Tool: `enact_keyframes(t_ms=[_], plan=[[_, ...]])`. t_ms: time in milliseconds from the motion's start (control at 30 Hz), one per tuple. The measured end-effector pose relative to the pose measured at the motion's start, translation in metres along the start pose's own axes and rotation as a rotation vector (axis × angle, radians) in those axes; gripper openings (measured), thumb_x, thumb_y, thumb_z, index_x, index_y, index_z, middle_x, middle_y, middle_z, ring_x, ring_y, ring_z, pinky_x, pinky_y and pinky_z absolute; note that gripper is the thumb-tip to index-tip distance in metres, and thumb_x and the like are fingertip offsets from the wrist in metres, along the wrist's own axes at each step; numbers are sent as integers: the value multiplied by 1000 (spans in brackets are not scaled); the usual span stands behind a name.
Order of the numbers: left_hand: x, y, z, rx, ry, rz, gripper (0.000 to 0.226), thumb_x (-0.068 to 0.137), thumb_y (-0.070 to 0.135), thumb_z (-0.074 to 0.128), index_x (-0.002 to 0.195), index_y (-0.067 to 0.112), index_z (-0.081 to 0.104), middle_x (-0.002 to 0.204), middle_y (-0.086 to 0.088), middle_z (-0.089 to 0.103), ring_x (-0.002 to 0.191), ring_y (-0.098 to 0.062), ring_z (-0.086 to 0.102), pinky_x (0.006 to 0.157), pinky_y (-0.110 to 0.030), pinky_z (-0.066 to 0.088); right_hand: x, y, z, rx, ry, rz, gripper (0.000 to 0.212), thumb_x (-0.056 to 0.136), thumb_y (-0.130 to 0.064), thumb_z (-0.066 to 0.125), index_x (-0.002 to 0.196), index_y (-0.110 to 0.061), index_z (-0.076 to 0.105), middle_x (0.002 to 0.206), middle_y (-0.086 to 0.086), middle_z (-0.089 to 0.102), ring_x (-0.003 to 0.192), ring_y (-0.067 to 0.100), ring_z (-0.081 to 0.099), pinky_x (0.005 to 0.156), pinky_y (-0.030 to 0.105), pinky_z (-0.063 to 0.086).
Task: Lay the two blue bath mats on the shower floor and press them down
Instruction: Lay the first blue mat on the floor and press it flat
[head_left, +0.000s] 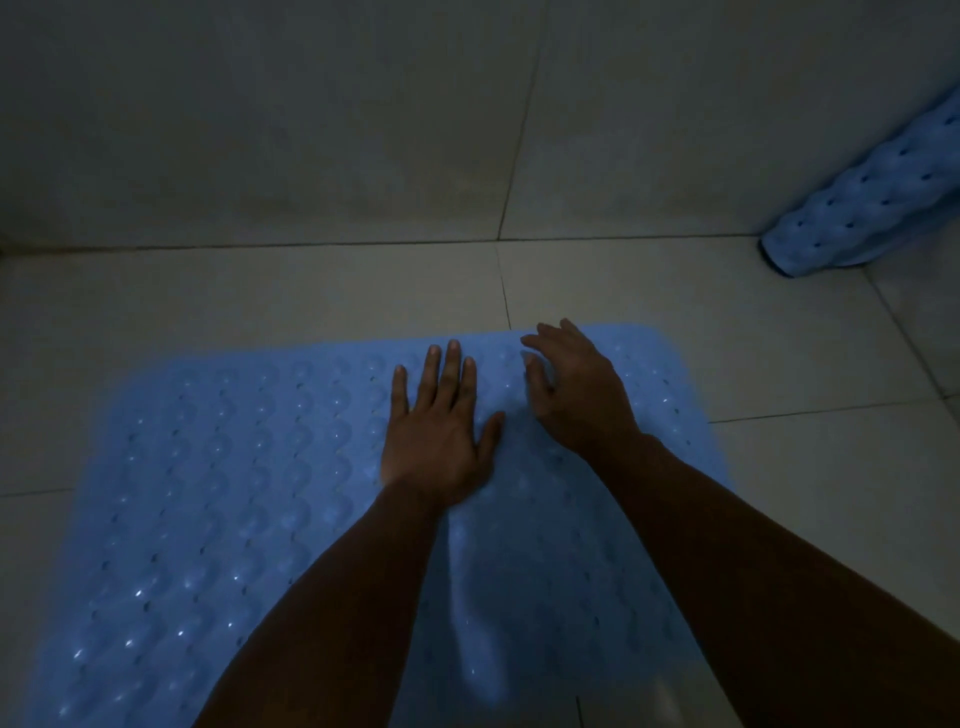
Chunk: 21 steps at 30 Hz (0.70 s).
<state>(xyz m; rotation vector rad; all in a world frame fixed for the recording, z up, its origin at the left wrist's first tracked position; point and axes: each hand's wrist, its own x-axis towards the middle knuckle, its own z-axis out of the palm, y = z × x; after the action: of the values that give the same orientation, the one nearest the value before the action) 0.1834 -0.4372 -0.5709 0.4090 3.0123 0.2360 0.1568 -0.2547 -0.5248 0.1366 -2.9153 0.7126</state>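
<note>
A person's two hands worked on a blue bath mat (234, 493) spread flat across the tiled shower floor (260, 301), filling the lower half of the frame in dim light. The left hand (441, 431) lay palm down on the mat with fingers straight and together, pressing near its far edge. The right hand (576, 389), just beside it, rested on the mat with fingers loosely bent and spread; neither hand gripped anything.

Two mats were in view. The second mat (872, 197) stood rolled up at the upper right of the frame, leaning where the wall (260, 130) meets the floor, well apart from both hands and not yet laid. Its long axis ran diagonally, from its lower end on the tiles up towards the frame's right edge.

The roll lay beyond and to the right of the hands, with the right hand the nearer of the two. The first mat appeared to be in its pressing stage, putting the task at roughly its midpoint; bare tile lay between the flat mat's far right corner and the roll.
</note>
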Motion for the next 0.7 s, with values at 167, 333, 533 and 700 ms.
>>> enact_keyframes(t_ms=[167, 333, 533, 700], plan=[[0, 1, -1, -25, -12, -10, 88, 98, 71, 4, 162, 10, 0, 169, -9, -16, 156, -19, -18, 125, -53, -7, -12, 5, -4, -18, -38, 30, 39, 97, -31, 47, 127, -14, 67, 139, 10, 61, 142, 30, 44, 111, 48, 42], [2, 1, -3, -17, -26, -22, 89, 98, 71, 3, 162, 10, -1, 170, -8, -11, 157, -19, -15, 126, -52, -7, -24, 10, -5, -20, -50, 59, 44, 98, -34, 44, 131, -13, 64, 143, 11, 58, 143, 30, 41, 114, 47, 38], [16, 5, -25, -12, -197, -46, 77, 101, 54, 23, 161, 8, 9, 171, -12, 2, 158, -28, 3, 126, -54, 7, -15, 0, -6, -36, -140, 90, 50, 100, -37, 41, 141, -13, 55, 153, 11, 46, 148, 28, 34, 116, 51, 35], [48, -13, -85, -235, -320, -107, 49, 101, 39, 42, 138, 8, 55, 144, -19, 54, 128, -37, 53, 103, -44, 45, 4, -26, 7, -226, -447, 39, 60, 107, -40, 27, 159, -13, 17, 169, 6, 3, 156, 24, -2, 125, 51, 7]])
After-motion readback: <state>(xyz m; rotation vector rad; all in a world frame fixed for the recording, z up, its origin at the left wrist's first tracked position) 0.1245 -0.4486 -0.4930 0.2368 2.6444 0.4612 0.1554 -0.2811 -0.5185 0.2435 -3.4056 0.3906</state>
